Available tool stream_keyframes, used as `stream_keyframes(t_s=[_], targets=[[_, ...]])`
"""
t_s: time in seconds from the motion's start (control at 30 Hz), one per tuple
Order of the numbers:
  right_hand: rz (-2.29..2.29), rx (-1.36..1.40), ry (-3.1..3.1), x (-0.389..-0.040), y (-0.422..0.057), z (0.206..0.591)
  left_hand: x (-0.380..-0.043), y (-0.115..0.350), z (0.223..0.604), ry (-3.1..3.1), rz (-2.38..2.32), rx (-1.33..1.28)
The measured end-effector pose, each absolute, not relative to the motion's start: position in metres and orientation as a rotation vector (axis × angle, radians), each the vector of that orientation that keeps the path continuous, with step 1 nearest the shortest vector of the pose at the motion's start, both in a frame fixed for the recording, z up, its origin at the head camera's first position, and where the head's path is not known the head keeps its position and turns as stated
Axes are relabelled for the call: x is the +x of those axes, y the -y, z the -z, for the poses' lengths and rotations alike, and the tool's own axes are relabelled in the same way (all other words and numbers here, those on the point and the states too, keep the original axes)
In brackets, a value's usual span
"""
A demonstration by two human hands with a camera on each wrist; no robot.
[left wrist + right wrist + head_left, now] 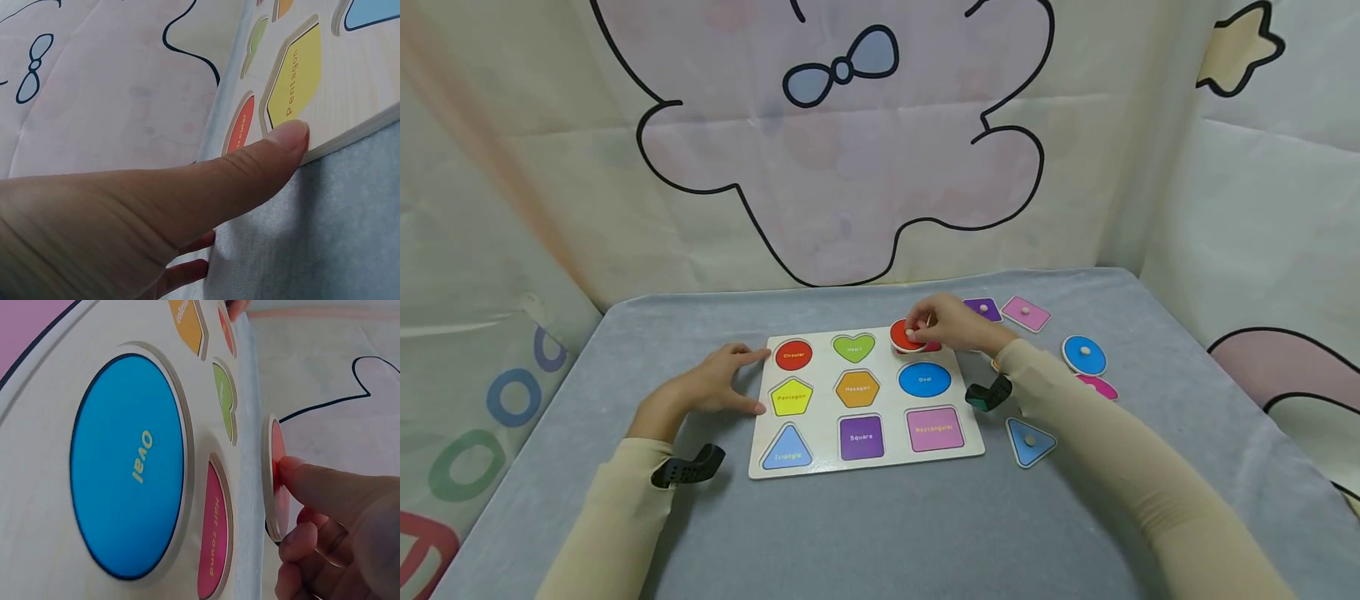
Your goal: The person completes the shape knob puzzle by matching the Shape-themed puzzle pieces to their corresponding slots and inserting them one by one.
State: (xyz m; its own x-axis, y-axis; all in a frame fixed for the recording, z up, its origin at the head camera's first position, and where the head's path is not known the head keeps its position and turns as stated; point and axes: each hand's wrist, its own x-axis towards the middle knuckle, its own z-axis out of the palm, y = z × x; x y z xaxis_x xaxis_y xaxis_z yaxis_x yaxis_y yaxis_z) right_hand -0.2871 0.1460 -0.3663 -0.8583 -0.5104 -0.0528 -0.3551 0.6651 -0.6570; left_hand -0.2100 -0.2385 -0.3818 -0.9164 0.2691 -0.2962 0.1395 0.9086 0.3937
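Observation:
A white shape-puzzle board (823,392) lies on the table, its shallow recesses printed with coloured shapes and names. My left hand (722,379) rests at the board's left edge with fingers spread. In the left wrist view the straight thumb (250,165) touches the edge beside the yellow pentagon (299,75). My right hand (953,323) pinches a red circular puzzle piece (898,335) between thumb and fingers, above the board's upper right corner. Seen from the right wrist, this piece (269,462) stands clear of the board, near the pink half-round recess (212,540).
Right of the board lie knobbed pieces: a purple one (977,307), a pink rectangle (1036,317), a round blue piece (1082,360) partly over a magenta one (1101,387), and a blue triangle (1024,435). A grey-blue cloth (880,533) covers the table. Printed curtains (820,192) hang behind.

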Motion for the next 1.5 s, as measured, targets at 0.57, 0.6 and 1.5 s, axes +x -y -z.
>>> stream_keyframes(t_s=[0.57,0.6,1.5], targets=[[1.027,-0.768,-2.605,-0.292,-0.112,0.374,-0.207,0.240,0.379,-2.723,-0.556,0.312],[1.027,-0.766,-2.605,-0.292,-0.111,0.375,-0.206,0.240,0.379,-2.721,-0.559,0.307],[1.138,-0.892,-2.484,-0.293,-0.052,0.382,-0.207,0.241,0.379,-2.718,-0.541,0.353]])
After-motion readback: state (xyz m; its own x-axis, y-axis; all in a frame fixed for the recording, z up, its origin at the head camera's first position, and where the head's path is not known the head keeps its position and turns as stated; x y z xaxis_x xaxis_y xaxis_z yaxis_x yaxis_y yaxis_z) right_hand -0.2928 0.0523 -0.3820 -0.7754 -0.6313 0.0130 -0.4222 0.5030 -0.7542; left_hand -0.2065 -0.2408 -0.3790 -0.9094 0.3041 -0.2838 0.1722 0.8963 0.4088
